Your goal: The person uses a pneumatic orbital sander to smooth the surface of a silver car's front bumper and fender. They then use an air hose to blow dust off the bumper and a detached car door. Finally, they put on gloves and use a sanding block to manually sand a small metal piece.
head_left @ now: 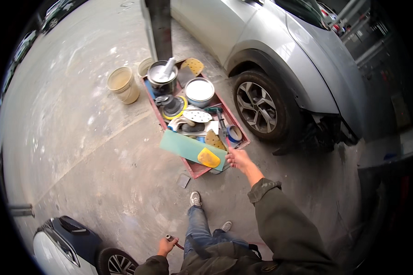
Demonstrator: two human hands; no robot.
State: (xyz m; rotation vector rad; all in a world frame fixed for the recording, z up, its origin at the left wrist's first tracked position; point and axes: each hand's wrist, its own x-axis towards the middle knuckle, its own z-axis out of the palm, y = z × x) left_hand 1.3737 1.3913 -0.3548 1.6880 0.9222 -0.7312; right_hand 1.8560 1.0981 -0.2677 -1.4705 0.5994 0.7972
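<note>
My right hand (236, 158) reaches forward to the near right corner of a red tray cart (195, 169) and grips its edge, beside a green sanding board (186, 147) with a yellow pad (209, 157) on it. My left hand (166, 245) hangs low by my leg, closed on a thin reddish hose with a metal fitting (170, 238). The cart carries a grey paint can (162, 78) with a stirrer, a white-filled tin (199, 90), sanding discs and a roll of blue tape (234, 134).
A silver car (280, 50) with its front wheel (258, 108) stands to the right of the cart. Two beige buckets (123, 84) sit on the concrete left of the cart. A dark pillar (159, 27) rises behind it. Another white and blue car (69, 250) is at lower left.
</note>
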